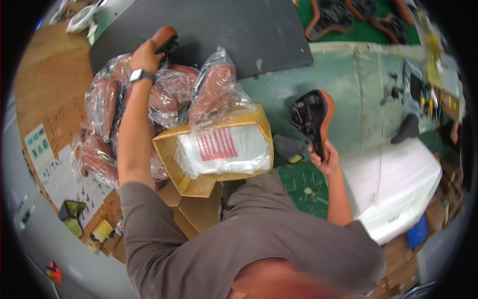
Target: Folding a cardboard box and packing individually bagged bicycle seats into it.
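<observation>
In my right hand (326, 158), the fingers close round the narrow nose of a brown bicycle saddle (326, 107); its black underside faces up and left. Out to the far left, my left hand (143, 56) is closed on another brown saddle (165, 36) above the dark mat's edge. Below that hand lies a pile of brown saddles in clear plastic bags (102, 107). One bagged saddle (214, 89) rests against the far side of an open cardboard box (266, 139). Inside the box is a stack of white plastic bags (224, 149) with red print.
A black mat (239, 30) covers the far table. Several unwrapped saddles (328, 20) lie on green at the far right. A white wrapped block (398, 184) stands at my right, with tools (428, 99) beyond it. Papers (69, 174) lie on a brown board at left.
</observation>
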Demonstrator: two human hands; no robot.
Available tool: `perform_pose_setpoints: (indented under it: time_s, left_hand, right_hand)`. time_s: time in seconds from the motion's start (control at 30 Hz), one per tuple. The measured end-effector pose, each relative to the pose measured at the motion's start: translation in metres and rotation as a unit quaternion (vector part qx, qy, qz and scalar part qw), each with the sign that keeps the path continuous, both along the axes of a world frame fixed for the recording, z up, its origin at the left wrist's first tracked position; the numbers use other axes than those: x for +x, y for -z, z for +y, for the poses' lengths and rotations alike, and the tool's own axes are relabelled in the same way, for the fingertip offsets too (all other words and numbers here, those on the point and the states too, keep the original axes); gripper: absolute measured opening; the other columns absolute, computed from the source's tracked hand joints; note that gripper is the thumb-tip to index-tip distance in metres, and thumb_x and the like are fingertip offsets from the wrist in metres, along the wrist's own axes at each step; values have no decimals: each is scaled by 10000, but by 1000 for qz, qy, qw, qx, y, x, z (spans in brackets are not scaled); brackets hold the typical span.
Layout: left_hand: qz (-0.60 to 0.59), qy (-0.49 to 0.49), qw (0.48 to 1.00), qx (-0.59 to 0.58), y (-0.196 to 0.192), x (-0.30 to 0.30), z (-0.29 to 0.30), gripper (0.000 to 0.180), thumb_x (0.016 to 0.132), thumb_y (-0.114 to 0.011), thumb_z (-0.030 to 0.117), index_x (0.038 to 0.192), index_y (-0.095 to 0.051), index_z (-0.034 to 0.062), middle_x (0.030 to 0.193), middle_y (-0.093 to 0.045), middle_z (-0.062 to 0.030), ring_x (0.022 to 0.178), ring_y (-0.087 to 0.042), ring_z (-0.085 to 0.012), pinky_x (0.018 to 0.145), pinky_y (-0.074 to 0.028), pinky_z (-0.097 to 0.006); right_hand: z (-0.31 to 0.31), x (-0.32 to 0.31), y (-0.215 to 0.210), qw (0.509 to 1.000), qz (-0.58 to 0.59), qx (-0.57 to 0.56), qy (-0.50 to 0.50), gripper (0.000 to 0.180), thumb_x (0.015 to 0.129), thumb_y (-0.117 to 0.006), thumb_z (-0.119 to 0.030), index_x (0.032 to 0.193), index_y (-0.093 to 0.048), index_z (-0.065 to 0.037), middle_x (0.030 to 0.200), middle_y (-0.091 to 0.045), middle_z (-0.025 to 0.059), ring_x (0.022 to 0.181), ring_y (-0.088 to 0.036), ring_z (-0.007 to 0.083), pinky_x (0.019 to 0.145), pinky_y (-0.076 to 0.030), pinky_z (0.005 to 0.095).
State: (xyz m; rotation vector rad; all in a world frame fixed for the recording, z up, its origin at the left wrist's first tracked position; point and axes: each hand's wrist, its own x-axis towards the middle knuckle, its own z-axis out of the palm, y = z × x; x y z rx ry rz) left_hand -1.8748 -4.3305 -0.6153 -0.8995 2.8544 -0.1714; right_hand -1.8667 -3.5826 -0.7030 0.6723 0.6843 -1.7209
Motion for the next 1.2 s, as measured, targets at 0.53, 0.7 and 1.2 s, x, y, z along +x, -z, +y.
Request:
perform_pose_setpoints:
  time_s: [0.53,0.7,1.2]
  left_hand:
    - [22,211,886,412,-34,97,333,205,1004,-742,160,1185,-814,97,1189,-811,-112,1057,-782,-313,888,-636,-446]
    - [297,63,876,374,-11,196,415,150,984,-816,182,1088,-786,78,921,-789,-107,847,-775,-327,734,-605,-404]
    - [242,-37,918,313,166,301,478,234,979,-774,272,1080,-743,62,1149,-714,-173,1137,-682,-388,973,-580,-504]
  right_hand:
    - [-31,-7,-30,900,263,314,-149,551,872,-965,-299,1194,-603,-36,872,-711,82,618,-712,204,513,-577,351]
    - [-6,13,-37,842,325,370,-222,547,868,-968,-289,1189,-611,-27,851,-696,81,571,-695,214,467,-552,364]
    - [-31,82,-139,976,-31,-205,-72,1167,983,-828,-426,1793,-81,-44,1125,-567,108,722,-580,177,599,-507,300]
